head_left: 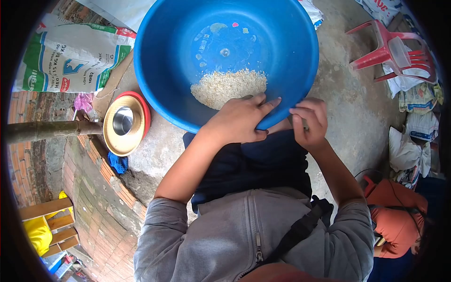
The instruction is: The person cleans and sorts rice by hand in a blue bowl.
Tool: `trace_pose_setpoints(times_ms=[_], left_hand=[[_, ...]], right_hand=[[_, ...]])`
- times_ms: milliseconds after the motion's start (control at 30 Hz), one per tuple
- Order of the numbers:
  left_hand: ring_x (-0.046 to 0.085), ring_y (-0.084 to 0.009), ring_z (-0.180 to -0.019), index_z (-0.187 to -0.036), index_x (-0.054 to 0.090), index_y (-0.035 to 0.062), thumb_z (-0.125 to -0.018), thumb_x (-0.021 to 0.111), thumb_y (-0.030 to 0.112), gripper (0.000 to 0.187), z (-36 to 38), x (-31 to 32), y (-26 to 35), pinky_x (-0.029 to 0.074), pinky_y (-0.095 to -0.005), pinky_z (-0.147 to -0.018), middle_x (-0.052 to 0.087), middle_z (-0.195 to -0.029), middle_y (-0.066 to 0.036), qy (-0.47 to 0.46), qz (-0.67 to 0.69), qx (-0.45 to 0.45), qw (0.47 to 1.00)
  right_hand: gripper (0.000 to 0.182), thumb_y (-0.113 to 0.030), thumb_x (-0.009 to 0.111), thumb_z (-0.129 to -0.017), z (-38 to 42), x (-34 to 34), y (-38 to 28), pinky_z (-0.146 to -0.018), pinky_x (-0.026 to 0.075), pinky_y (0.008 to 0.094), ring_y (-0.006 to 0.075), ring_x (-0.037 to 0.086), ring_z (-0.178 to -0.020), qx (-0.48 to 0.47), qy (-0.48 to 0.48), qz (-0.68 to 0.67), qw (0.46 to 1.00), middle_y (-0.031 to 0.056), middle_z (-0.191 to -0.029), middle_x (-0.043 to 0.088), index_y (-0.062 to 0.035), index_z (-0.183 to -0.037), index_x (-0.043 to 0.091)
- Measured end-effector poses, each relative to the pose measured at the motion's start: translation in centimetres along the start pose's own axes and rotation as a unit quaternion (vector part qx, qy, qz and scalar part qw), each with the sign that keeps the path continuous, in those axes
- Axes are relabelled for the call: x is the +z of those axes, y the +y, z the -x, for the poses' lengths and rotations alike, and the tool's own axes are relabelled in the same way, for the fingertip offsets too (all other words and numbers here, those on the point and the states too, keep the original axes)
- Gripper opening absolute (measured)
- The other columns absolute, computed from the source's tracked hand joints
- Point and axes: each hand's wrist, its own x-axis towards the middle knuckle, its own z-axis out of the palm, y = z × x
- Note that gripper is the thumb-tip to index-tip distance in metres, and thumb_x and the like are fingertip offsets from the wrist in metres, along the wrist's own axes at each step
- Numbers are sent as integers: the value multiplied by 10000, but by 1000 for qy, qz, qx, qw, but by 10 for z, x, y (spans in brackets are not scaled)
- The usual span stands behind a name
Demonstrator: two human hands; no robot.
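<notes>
A large blue plastic basin (pixel 164 101) sits in front of me, with a heap of pale, broken grain (pixel 230 87) on its near side. My left hand (pixel 244 117) reaches across the near rim beside the grain. Its thumb and index finger are apart, the other fingers are partly hidden, and nothing shows in its grasp. At the right part of the rim is my right hand (pixel 311 122), fingers curled and the thumb tip close to the fingertips. Whether anything small is between them cannot be made out.
To the left stand a tan round tray (pixel 111 134) with a metal bowl (pixel 123 121) and a bamboo pole (pixel 56 130). A printed feed sack (pixel 77 58) lies beyond. A red plastic chair (pixel 399 54) is at right; another person (pixel 399 211) in orange sits behind.
</notes>
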Motion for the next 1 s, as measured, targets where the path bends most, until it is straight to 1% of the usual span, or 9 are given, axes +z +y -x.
trace_pose_setpoints(times_ms=[133, 200, 333, 533, 567, 633, 833, 900, 1000], left_hand=[[602, -363, -948, -1389, 429, 147, -660, 650, 255, 770, 2, -4, -4, 486, -413, -841, 549, -1156, -210, 9, 3, 5, 1000], [607, -362, -936, -1385, 439, 170, -657, 632, 241, 757, 0, -7, -4, 487, -410, -845, 553, -1154, -208, -6, 11, 1, 1000], [610, -359, -929, -1382, 446, 174, -654, 626, 243, 753, -3, -3, -8, 485, -406, -852, 555, -1160, -204, -13, 5, 16, 1000], [612, -349, -933, -1384, 445, 180, -642, 641, 226, 769, -2, -7, -4, 488, -401, -851, 550, -1187, -196, -20, 8, 8, 1000], [612, -347, -928, -1385, 445, 186, -640, 645, 220, 772, -1, -6, -4, 489, -401, -844, 553, -1174, -188, -15, 9, 8, 1000], [611, -344, -924, -1385, 444, 192, -638, 650, 213, 775, -2, -5, -2, 490, -401, -837, 556, -1160, -181, -10, 11, 8, 1000], [609, -335, -875, -1381, 449, 187, -641, 650, 200, 767, -5, -1, -1, 492, -403, -800, 560, -1059, -156, -8, 23, -1, 1000], [610, -332, -874, -1373, 460, 181, -639, 650, 196, 759, -5, -2, -2, 492, -403, -795, 562, -1057, -151, 2, 23, 4, 1000], [610, -329, -873, -1367, 468, 176, -638, 649, 193, 751, -7, -2, -1, 491, -403, -789, 564, -1059, -145, -7, 28, -3, 1000]], right_hand=[[172, -129, 641, -828, 99, -60, 47, -781, 389, 381, 292, 493, -915, 217, 84, 220, 947, 136, -963, 531, -25, -933, 554], [269, -209, 655, -841, 177, -105, 77, -796, 382, 414, 313, 475, -927, 403, 166, 350, 829, 157, -991, 521, -15, -983, 533], [572, -466, 689, -782, 276, -199, 95, -784, 407, 456, 346, 492, -982, 399, 203, 687, 572, 168, -1007, 517, -21, -1091, 506], [635, -477, 557, -860, 343, -243, 119, -759, 504, 526, 464, 590, -946, 657, 238, 570, 432, 248, -1161, 500, 27, -1231, 447], [635, -477, 557, -860, 356, -251, 128, -759, 504, 526, 464, 590, -946, 657, 238, 569, 433, 248, -1161, 500, 27, -1231, 447], [560, -435, 512, -886, 383, -269, 146, -775, 512, 495, 430, 599, -959, 771, 68, 425, 469, 257, -1183, 510, 4, -1231, 470], [468, -341, 534, -860, 320, -230, 122, -749, 517, 495, 428, 603, -920, 663, 199, 587, 420, 252, -1073, 502, 0, -1171, 460], [509, -300, 574, -835, 320, -237, 122, -742, 526, 486, 417, 603, -930, 648, 270, 618, 353, 244, -1051, 483, 15, -1202, 414], [489, -266, 561, -853, 375, -271, 141, -721, 534, 493, 397, 644, -822, 735, 304, 489, 359, 251, -1059, 549, 25, -1211, 400]])
